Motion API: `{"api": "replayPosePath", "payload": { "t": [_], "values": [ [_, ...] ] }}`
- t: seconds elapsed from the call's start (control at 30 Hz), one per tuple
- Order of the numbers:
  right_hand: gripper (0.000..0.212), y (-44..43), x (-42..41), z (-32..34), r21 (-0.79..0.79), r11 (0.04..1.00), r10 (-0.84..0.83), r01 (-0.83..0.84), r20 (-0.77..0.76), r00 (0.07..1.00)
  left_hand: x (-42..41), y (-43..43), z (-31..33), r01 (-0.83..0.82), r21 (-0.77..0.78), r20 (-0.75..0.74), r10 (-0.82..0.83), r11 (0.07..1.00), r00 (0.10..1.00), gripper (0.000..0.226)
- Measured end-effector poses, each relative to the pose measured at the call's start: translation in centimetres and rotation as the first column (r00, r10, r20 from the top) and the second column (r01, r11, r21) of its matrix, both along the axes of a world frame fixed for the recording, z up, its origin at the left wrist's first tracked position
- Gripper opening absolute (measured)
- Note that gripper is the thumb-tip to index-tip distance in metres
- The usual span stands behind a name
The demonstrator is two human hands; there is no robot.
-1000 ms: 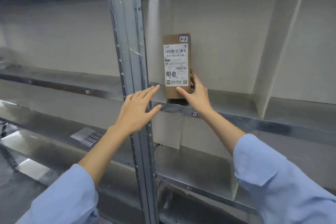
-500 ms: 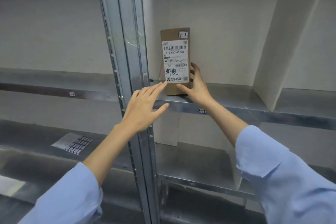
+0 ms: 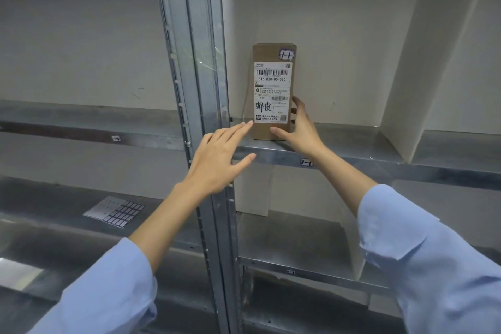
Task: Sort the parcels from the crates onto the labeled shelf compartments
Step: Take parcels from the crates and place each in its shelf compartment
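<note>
Left hand (image 3: 217, 160) reached parcel (image 3: 273, 84), fingers (image 3: 238, 129) straight; right hand (image 3: 302, 134) grips it on steel shelf (image 3: 352, 144)

Grey sticker sheet (image 3: 113, 211), pale wall (image 3: 81, 35) behind

The parcel (image 3: 273, 89) stands upright on the shelf (image 3: 352, 141), just right of the post (image 3: 198, 62), well left of the divider (image 3: 401, 89), between the left hand (image 3: 219, 160) and the right hand (image 3: 301, 130).
</note>
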State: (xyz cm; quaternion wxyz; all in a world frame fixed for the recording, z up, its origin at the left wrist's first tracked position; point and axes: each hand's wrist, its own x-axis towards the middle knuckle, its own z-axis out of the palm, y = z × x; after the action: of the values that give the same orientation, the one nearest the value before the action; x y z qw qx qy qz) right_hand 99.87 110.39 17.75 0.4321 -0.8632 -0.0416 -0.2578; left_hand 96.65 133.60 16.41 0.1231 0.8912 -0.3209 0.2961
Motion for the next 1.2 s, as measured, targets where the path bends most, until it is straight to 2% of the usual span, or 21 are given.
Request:
{"api": "replayPosePath", "payload": {
  "t": [0.17, 0.37, 0.53, 0.63, 0.83, 1.0, 1.2],
  "values": [
    [0.089, -0.2, -0.8, 0.3, -0.038, 0.999, -0.028, 0.027, -0.020, 0.999, 0.0, -0.3, -0.1, -0.022, 0.026, -0.007, 0.022, 0.999, 1.000, 0.067],
    [0.075, -0.4, -2.1, 0.5, -0.195, 0.978, -0.082, 0.073, -0.039, 0.996, -0.4, -1.2, -0.4, -0.119, 0.083, -0.004, 0.120, 0.989, 0.993, 0.069],
    [0.068, -0.7, -3.8, 0.6, -0.437, 0.880, -0.223, 0.186, -0.036, 0.974, -0.7, -2.4, -0.6, -0.183, 0.118, 0.023, 0.182, 0.976, 0.983, 0.071],
    [0.069, -1.1, -5.2, 0.7, -0.512, 0.828, -0.275, 0.229, -0.016, 0.961, -0.7, -3.1, -0.9, -0.194, 0.113, 0.022, 0.193, 0.974, 0.981, 0.069],
    [0.068, -2.6, -8.3, 0.0, -0.591, 0.770, -0.299, 0.239, -0.004, 0.954, -1.8, -5.3, -1.2, -0.177, 0.114, -0.002, 0.179, 0.978, 0.984, 0.079],
    [0.070, -4.7, -11.3, -0.9, -0.617, 0.749, -0.303, 0.242, 0.006, 0.953, -3.8, -8.4, -1.5, -0.137, 0.134, -0.012, 0.140, 0.981, 0.990, 0.079],
    [0.070, -8.0, -16.7, -2.0, -0.595, 0.764, -0.315, 0.248, -0.009, 0.949, -7.5, -13.0, -2.4, -0.067, 0.143, -0.034, 0.073, 0.987, 0.997, 0.081]
  ]
}}
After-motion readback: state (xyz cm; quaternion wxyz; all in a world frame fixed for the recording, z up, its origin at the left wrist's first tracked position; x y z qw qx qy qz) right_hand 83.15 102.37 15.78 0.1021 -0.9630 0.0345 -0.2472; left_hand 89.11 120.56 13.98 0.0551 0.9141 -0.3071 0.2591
